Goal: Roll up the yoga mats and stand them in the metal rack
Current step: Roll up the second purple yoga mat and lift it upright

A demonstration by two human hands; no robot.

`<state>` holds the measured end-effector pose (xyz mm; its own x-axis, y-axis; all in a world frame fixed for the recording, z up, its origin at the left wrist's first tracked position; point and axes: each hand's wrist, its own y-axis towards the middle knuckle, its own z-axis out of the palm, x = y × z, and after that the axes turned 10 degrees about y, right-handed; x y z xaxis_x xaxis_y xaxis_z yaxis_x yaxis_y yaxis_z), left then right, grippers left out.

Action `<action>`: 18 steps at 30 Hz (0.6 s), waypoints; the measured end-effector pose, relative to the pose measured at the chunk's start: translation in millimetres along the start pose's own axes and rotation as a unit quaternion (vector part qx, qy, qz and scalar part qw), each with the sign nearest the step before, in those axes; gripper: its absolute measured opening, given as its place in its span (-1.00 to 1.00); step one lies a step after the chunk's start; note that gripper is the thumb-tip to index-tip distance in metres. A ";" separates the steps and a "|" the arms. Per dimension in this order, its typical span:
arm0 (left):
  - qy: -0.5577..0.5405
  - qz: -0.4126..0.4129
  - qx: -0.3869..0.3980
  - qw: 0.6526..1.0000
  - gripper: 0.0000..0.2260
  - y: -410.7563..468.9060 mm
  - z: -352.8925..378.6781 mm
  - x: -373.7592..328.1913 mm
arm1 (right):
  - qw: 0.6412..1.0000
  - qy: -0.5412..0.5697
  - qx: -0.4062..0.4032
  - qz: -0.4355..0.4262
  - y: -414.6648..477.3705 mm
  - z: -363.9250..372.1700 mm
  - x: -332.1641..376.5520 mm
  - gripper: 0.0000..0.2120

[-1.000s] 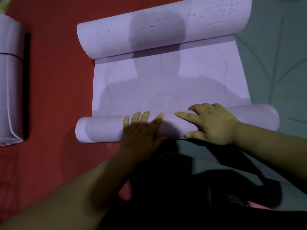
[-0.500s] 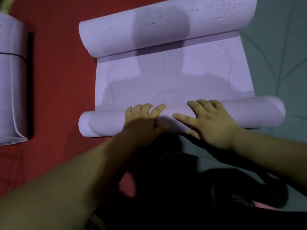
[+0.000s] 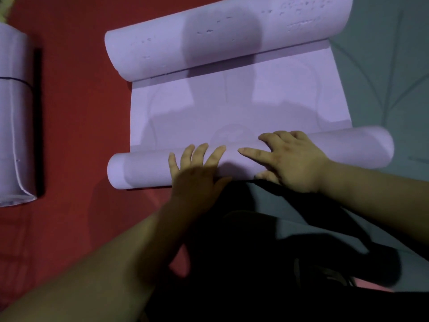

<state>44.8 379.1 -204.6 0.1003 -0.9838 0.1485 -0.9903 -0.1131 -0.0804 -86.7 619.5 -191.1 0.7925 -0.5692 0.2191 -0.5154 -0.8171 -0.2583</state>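
Observation:
A lilac yoga mat lies on the floor with both ends curled. Its near end forms a thin roll running left to right. Its far end forms a thicker roll. My left hand presses flat on top of the near roll, fingers spread. My right hand rests on the same roll just to the right, fingers spread, thumb at the roll's near side. No metal rack is in view.
A second lilac mat, fully rolled, lies at the left edge on the red floor covering. A grey-green mat lies under the right side. My dark-clothed legs are just below the hands.
The near roll has moved away from me and grown slightly thicker. Both hands have travelled forward with it, and the flat stretch between the two rolls has shortened.

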 end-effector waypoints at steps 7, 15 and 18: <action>-0.024 0.000 0.008 1.000 -0.32 25.0 -5.3 10.8 | 1.000 -0.016 -0.018 0.012 8.5 -11.7 -1.6 -0.28; -0.030 0.002 0.120 0.992 -0.33 45.0 -17.5 15.4 | 0.999 -0.026 -0.025 0.020 11.3 -6.1 -3.3 -0.30; -0.037 0.008 0.152 0.988 -0.34 54.6 -25.4 16.7 | 0.999 -0.026 -0.010 0.019 14.2 -7.7 -6.6 -0.29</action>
<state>-10.0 360.0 -181.5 0.1019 -0.9921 0.0730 -0.9184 -0.1220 -0.3763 -101.8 610.9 -189.0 0.7882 -0.5941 0.1606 -0.5506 -0.7973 -0.2473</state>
